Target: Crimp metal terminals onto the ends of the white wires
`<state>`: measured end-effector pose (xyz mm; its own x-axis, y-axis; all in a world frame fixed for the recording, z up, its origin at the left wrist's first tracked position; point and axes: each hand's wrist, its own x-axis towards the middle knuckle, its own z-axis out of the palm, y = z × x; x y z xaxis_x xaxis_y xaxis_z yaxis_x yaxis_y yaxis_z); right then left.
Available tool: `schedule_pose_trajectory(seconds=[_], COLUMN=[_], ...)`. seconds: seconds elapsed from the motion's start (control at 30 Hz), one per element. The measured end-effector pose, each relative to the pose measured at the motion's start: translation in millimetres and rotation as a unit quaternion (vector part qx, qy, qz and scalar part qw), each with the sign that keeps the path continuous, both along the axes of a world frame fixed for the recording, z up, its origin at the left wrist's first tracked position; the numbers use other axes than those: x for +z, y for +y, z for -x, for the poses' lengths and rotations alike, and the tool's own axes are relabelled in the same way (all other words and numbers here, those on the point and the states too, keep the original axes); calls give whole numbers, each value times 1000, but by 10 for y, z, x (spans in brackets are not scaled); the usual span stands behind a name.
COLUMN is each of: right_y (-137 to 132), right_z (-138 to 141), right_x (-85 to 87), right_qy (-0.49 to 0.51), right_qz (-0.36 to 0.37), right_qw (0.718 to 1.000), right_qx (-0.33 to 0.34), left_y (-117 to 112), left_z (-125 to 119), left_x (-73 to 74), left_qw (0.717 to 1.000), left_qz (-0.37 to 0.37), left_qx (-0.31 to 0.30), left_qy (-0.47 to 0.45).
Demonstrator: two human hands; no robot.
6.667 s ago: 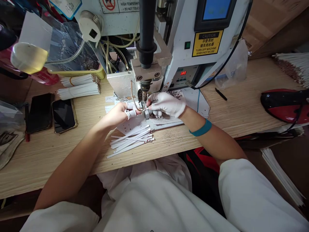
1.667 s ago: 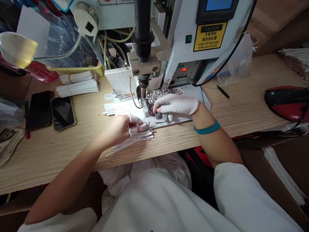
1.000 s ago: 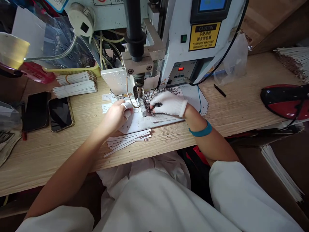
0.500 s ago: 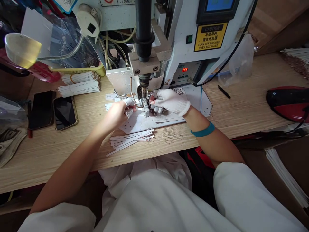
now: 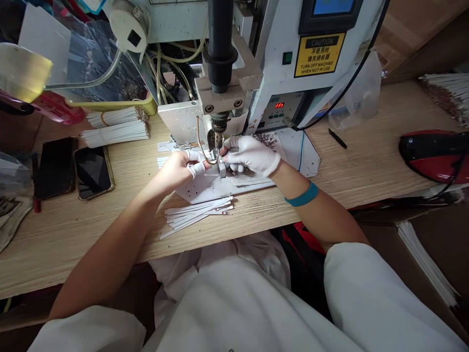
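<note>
My left hand (image 5: 180, 166), with white tape on its fingertips, pinches the end of a thin white strip just left of the small metal block (image 5: 221, 169) under the press head (image 5: 219, 128) of the bench machine. My right hand (image 5: 252, 154), in a white glove, is closed in a pinch on a small part I cannot make out, right beside the press tip. Both hands rest on the white work plate (image 5: 293, 151). A loose pile of white strips (image 5: 196, 215) lies in front of the plate near the table edge.
Two bundles of white strips (image 5: 115, 128) and a yellow basket (image 5: 117, 105) stand at the back left. Two phones (image 5: 75, 171) lie at the left. A red and black object (image 5: 434, 154) sits at the right, more strips (image 5: 445, 93) at the far right. A lamp (image 5: 24, 73) hangs at the upper left.
My left hand left the loose strip pile and came back to the press with a strip; my right hand moved from the scattered small parts on the plate up to the press tip.
</note>
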<state>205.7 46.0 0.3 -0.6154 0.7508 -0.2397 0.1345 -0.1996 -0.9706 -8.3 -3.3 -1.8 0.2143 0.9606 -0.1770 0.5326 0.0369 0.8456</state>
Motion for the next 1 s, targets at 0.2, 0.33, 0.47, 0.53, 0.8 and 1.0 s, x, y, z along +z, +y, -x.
schedule_pose_trajectory(seconds=[0.2,0.33,0.47,0.53,0.8,1.0], right_y=[-15,-20,-17,-13,7,-5], right_z=[14,15,8,0,-28,-12], right_x=[10,5,-4,-10,-81,-58], right_qy=[-4,-3,7,15,42,42], right_qz=[6,8,26,28,27,32], right_qw=[1000,1000,999,999,999,998], right_qx=[-13,-16,-18,-13,-8,-13], left_y=[12,14,8,6,22,24], left_z=[-40,-45,-48,-52,-49,-58], left_x=[38,34,38,42,41,81], left_qw=[999,998,999,999,998,999], left_qz=[3,-22,-32,-25,4,22], left_qx=[10,12,14,18,23,19], left_qy=[39,51,38,41,51,31])
